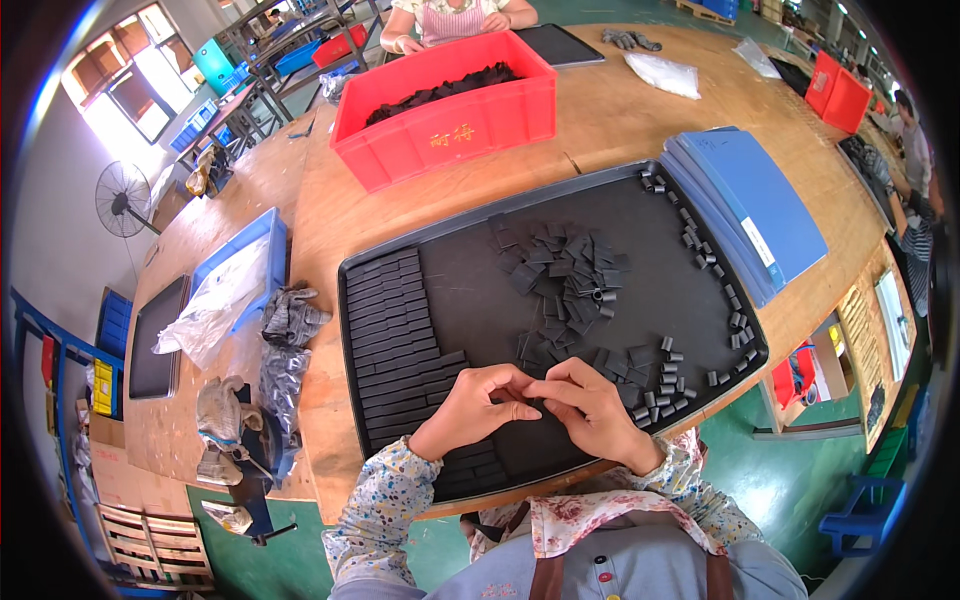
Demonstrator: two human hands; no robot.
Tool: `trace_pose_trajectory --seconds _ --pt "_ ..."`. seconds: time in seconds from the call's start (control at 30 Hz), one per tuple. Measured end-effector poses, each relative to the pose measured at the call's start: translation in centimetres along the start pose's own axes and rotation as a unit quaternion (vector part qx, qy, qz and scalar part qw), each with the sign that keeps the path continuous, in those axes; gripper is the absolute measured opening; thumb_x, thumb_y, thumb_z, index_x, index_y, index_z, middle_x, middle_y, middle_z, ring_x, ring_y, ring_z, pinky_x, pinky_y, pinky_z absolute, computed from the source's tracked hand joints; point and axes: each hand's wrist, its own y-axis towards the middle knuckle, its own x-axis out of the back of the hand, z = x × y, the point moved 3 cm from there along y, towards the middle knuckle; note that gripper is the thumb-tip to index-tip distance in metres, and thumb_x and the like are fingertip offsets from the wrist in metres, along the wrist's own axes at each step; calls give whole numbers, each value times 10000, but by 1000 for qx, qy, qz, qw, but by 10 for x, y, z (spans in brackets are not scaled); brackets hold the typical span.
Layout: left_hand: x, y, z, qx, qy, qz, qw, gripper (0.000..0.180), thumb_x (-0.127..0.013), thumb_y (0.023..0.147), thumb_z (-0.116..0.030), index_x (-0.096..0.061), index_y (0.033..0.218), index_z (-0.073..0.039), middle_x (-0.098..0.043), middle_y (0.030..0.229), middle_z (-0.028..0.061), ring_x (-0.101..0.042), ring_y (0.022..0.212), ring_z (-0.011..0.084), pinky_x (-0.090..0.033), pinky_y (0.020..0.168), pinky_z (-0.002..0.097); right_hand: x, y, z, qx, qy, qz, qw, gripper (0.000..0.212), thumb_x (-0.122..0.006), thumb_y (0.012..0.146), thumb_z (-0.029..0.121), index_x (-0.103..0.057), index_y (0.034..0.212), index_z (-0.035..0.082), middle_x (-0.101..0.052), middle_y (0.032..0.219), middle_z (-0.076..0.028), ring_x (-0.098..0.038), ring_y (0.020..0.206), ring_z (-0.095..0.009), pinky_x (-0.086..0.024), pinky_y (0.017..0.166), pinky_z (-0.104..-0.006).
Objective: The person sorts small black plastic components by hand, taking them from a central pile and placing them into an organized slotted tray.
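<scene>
Small black piece (538,403), lower centre of frame, pinched between fingers of left hand (478,402) and right hand (592,412)

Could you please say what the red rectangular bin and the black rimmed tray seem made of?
Red rectangular bin: likely moulded plastic, slightly glossy, judging by its even colour and thick rim.
Black rimmed tray: satin-looking, with faint marks; perhaps plastic, though coated metal is possible.
</scene>
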Motion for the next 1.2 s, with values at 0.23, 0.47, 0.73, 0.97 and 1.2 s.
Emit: trace_pose_trajectory --seconds 0.23,0.47,0.73,0.97,1.2 --pt "1 -1 2 32 15 20 999 189 -765 847 -32 -654 981 42 -701 886 82 -680 765 106 -582 733 252 -4 -1 -1 6 -20 25 999 308 -672 791 -129 -703 1042 48 -595 978 -107 -613 838 -240 -507 690 -304" --pt "-2 4 -9 -24 -22 -44 998 205 -771 848 -65 -672 999 31 -717 863 66 -680 779 107 -565 707 247 6 0 -2 -42 5 -18 999 294 -682 796 -96 -688 1056 42 -633 994 -109 -620 863 -262 -513 762 -337" --pt "0 0 3 42 0 16 999 238 -783 841 -85 -677 1030 13 -716 966 76 -678 828 104 -576 714 256 2 -2 -2 -25 30 4 999 287 -692 814 -62 -690 1085 34 -631 984 -95 -633 876 -221 -503 774 -303" --pt "0 2 4 -27 16 -15 999 264 -820 804 -110 -689 1000 7 -717 870 71 -678 759 112 -573 707 263 3 -7 -14 -134 152 -36 979 268 -687 893 16 -627 1154 9 -636 1016 -42 -618 930 -126 -508 852 -288" --pt "0 1 -1 12 62 0 998 189 -808 816 -78 -687 914 29 -705 784 41 -653 736 76 -540 642 237 1 -8 -13 -166 232 -50 957 259 -689 884 -10 -616 1132 8 -648 990 -54 -642 916 -122 -517 840 -278"
